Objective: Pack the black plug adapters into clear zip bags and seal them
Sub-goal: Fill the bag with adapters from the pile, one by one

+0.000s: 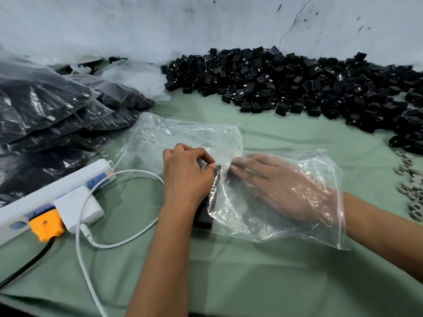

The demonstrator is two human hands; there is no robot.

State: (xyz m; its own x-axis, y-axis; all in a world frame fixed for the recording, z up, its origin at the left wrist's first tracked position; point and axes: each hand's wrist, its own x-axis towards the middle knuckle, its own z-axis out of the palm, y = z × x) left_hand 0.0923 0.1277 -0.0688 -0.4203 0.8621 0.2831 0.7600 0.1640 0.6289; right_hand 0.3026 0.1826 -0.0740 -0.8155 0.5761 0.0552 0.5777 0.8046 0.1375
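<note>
A clear zip bag [263, 216] lies on the green table cloth [229, 271] in front of me. My right hand [283, 186] is inside the bag up to the wrist, fingers stretched flat and pointing left. My left hand [185, 175] is curled at the bag's closed left end and grips black plug adapters [207, 211] through the plastic. A row of these adapters shows along that end, partly hidden by my left hand. A second, empty clear bag [178, 138] lies flat behind them. A big heap of loose black plug adapters [297, 83] fills the back right.
Filled bags of adapters [57, 115] are stacked at the left. A white power strip [45, 197] with a white charger, an orange plug and a looping white cable [119, 243] lies at the front left. Small grey rings [412, 193] sit along the right edge. A wall rises behind.
</note>
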